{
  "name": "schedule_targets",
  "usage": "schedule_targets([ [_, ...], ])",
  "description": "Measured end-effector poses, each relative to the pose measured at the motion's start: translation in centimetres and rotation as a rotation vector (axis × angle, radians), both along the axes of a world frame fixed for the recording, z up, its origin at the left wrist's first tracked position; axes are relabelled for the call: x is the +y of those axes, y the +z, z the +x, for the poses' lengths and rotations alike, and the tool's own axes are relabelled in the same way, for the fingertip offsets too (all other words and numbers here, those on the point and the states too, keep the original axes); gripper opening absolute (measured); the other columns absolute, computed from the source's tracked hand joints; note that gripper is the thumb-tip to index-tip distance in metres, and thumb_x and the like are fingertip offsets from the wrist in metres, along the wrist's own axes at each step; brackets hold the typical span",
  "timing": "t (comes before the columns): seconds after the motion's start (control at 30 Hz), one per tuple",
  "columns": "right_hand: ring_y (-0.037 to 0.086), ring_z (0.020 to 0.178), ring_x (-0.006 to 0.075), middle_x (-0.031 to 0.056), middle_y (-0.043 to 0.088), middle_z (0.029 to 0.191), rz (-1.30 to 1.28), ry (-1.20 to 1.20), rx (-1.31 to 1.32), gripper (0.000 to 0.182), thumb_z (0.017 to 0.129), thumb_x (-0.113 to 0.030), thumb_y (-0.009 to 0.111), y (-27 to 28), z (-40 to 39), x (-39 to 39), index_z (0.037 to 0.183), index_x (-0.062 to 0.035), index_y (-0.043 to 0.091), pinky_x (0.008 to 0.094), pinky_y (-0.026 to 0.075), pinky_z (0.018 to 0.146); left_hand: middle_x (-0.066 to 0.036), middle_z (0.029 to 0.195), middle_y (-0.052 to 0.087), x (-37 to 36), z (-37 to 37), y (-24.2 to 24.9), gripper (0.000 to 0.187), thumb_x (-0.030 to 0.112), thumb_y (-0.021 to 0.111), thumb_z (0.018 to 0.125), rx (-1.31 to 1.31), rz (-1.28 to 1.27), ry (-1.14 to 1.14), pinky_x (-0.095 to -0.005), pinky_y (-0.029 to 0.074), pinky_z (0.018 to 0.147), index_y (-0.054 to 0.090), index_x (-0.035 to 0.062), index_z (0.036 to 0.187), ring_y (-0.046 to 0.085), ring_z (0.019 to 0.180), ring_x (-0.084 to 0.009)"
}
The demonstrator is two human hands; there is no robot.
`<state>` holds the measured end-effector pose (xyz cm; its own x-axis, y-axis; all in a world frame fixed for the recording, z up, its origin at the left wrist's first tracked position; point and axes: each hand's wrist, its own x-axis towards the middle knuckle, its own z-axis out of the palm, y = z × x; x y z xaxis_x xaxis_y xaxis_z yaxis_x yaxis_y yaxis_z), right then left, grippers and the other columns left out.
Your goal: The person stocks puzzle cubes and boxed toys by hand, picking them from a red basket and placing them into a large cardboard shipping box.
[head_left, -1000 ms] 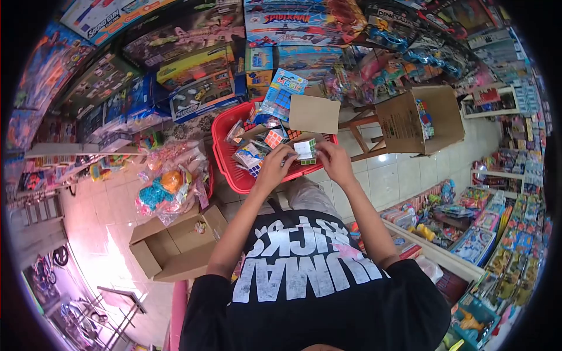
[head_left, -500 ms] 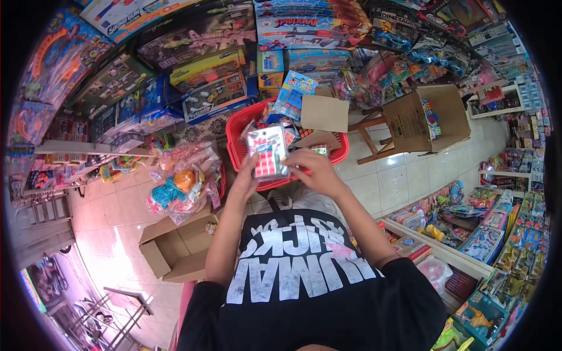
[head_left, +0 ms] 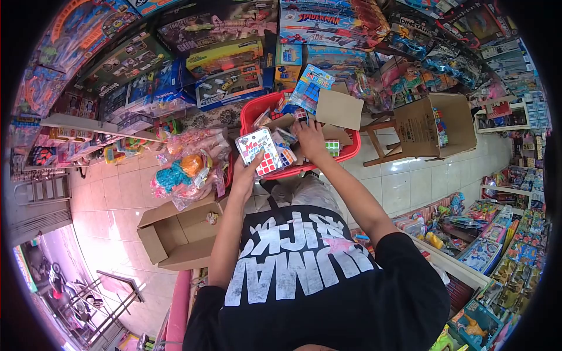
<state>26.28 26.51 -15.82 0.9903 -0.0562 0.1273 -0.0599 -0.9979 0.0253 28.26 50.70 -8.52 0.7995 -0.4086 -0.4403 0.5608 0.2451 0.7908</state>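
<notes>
My left hand [head_left: 246,175] is closed on a puzzle cube in a clear bag with a white header card [head_left: 256,146], raised over the left front rim of a red plastic basket [head_left: 351,153]. My right hand [head_left: 311,140] reaches down into the basket. Its bent fingers meet at another small puzzle cube [head_left: 300,114]; the thumb is hidden. Several bagged puzzle cubes lie around both hands, partly covered by cardboard flaps. A green-and-white cube [head_left: 332,147] sits by the right front rim, and a blue blister pack [head_left: 312,85] leans at the back.
An open cardboard box with cubes inside [head_left: 439,126] rests on a wooden stool [head_left: 377,143] at the right. Bagged toys [head_left: 190,169] and another open carton [head_left: 181,234] are at the left. Boxed toys [head_left: 228,76] are stacked behind, and shelves of toys line the right side.
My right hand has left the bagged cube and moved up into the basket. My left hand still holds the bagged cube, now tilted and shifted slightly. The camera view has moved a little left.
</notes>
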Motion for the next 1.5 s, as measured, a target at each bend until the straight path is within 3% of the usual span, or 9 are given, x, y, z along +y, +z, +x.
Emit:
schedule_targets([
  [0.23, 0.052, 0.110, 0.0264, 0.0068, 0.061, 0.111, 0.299, 0.084, 0.015, 0.037, 0.075, -0.009, 0.063, 5.7, -1.4, -0.4, 0.111, -0.0066, 0.064, 0.0400, 0.041, 0.094, -0.008, 0.118, 0.062, -0.7, -0.2, -1.7, 0.047, 0.018, 0.070, 0.091, 0.048, -0.039, -0.012, -0.0313, 0.051, 0.090, 0.048, 0.0008, 0.129, 0.062, 0.105, -0.0145],
  [0.43, 0.048, 0.113, 0.0206, 0.0068, 0.059, 0.113, -0.135, 0.131, 0.032, 0.045, 0.078, -0.016, 0.061, 1.9, -0.2, 0.3, 0.120, -0.0024, 0.057, 0.0322, 0.039, 0.091, -0.007, 0.116, 0.063, -2.7, -0.5, -3.6, 0.047, 0.021, 0.069, 0.091, 0.036, -0.015, -0.025, -0.0307, 0.051, 0.089, 0.049, 0.0010, 0.128, 0.062, 0.103, -0.0140],
  [0.67, 0.050, 0.113, 0.0216, 0.0080, 0.059, 0.112, -0.086, 0.185, 0.024, 0.049, 0.075, -0.016, 0.064, 1.8, -0.8, 0.5, 0.122, -0.0020, 0.055, 0.0352, 0.039, 0.092, -0.006, 0.113, 0.064, -4.0, -3.0, -2.1, 0.046, 0.023, 0.070, 0.091, -0.013, 0.060, 0.062, -0.0298, 0.051, 0.085, 0.050, 0.0015, 0.127, 0.063, 0.098, -0.0123],
  [0.93, 0.055, 0.106, 0.0297, 0.0130, 0.059, 0.114, 0.829, 0.005, -0.293, 0.056, 0.070, -0.009, 0.071, 8.4, -8.0, -1.4, 0.123, -0.0047, 0.054, 0.0412, 0.042, 0.091, -0.007, 0.118, 0.062, -5.7, -6.8, -1.4, 0.050, 0.023, 0.068, 0.092, -0.033, 0.043, 0.086, -0.0299, 0.051, 0.088, 0.047, 0.0002, 0.130, 0.063, 0.102, -0.0136],
  [1.0, 0.059, 0.103, 0.0254, 0.0134, 0.060, 0.114, 0.943, -0.059, -0.336, 0.054, 0.074, -0.008, 0.074, 9.1, -10.5, -2.1, 0.123, -0.0029, 0.053, 0.0382, 0.047, 0.087, -0.008, 0.119, 0.061, -6.8, -8.0, -0.8, 0.051, 0.023, 0.067, 0.092, -0.030, 0.029, 0.080, -0.0302, 0.051, 0.088, 0.046, 0.0006, 0.132, 0.063, 0.103, -0.0140],
  [1.07, 0.059, 0.105, 0.0168, 0.0118, 0.061, 0.115, 1.739, -0.263, -0.302, 0.051, 0.078, -0.006, 0.074, 9.0, -13.4, -3.2, 0.124, -0.0018, 0.052, 0.0308, 0.048, 0.083, -0.008, 0.120, 0.061, -8.0, -9.3, -0.1, 0.052, 0.023, 0.067, 0.093, -0.019, 0.016, 0.069, -0.0304, 0.052, 0.089, 0.044, 0.0009, 0.134, 0.063, 0.104, -0.0145],
  [1.23, 0.054, 0.110, 0.0130, 0.0087, 0.055, 0.118, 1.792, -0.404, -0.362, 0.050, 0.085, -0.003, 0.068, 11.4, -21.1, -6.1, 0.130, -0.0012, 0.045, 0.0270, 0.047, 0.092, -0.008, 0.123, 0.058, -12.5, -13.1, 2.3, 0.053, 0.024, 0.065, 0.094, 0.042, -0.029, -0.042, -0.0311, 0.052, 0.091, 0.041, 0.0031, 0.136, 0.062, 0.106, -0.0142],
  [1.43, 0.054, 0.110, 0.0154, 0.0113, 0.052, 0.121, 1.668, -0.361, -0.797, 0.054, 0.089, -0.006, 0.065, 13.2, -27.7, -8.7, 0.134, -0.0013, 0.038, 0.0277, 0.047, 0.093, -0.008, 0.128, 0.054, -18.6, -17.4, 2.0, 0.059, 0.027, 0.061, 0.096, -0.112, 0.049, -0.229, -0.0316, 0.049, 0.093, 0.032, 0.0042, 0.143, 0.057, 0.112, -0.0129],
  [1.5, 0.056, 0.105, 0.0134, 0.0086, 0.056, 0.117, 1.883, -0.337, -0.730, 0.052, 0.086, -0.012, 0.070, 14.2, -29.5, -9.2, 0.130, -0.0011, 0.044, 0.0267, 0.046, 0.080, -0.009, 0.137, 0.047, -20.4, -18.9, 1.3, 0.062, 0.040, 0.052, 0.100, -0.123, 0.033, -0.322, -0.0365, 0.046, 0.099, 0.029, 0.0060, 0.146, 0.053, 0.121, -0.0169],
])
